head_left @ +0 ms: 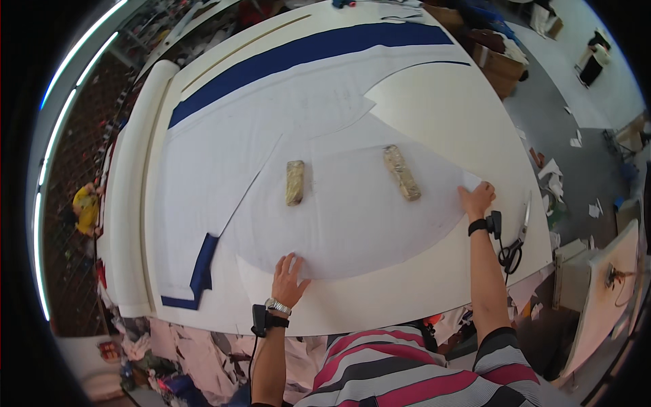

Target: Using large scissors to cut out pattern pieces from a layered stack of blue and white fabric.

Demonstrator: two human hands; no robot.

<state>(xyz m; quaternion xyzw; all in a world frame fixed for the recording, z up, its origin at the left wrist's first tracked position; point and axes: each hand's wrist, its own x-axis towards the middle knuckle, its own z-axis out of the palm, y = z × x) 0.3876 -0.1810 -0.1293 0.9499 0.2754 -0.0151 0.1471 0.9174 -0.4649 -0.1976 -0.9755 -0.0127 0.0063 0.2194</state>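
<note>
A thin white sheet (339, 237) with a curved edge lies on the table (454, 115), weighed down by two wrapped tan bars, one (294, 182) left and one (401, 172) right of centre. My left hand (289, 279) rests open on the sheet's lower edge, fingers spread. My right hand (478, 199) has its fingers curled on the sheet's right corner, gripping it. Large black-handled scissors (512, 255) lie beside my right forearm. More white sheeting (224, 136) lies over dark blue fabric (305, 47), which shows along the far side and at the lower left.
A long white roll (139, 190) lines the table's left side, and a wooden stick (247, 49) lies at the back. Cardboard boxes (498, 71), a pale board (597, 305) and scraps (553, 180) are off to the right. A person in yellow (87, 209) is beyond the left edge.
</note>
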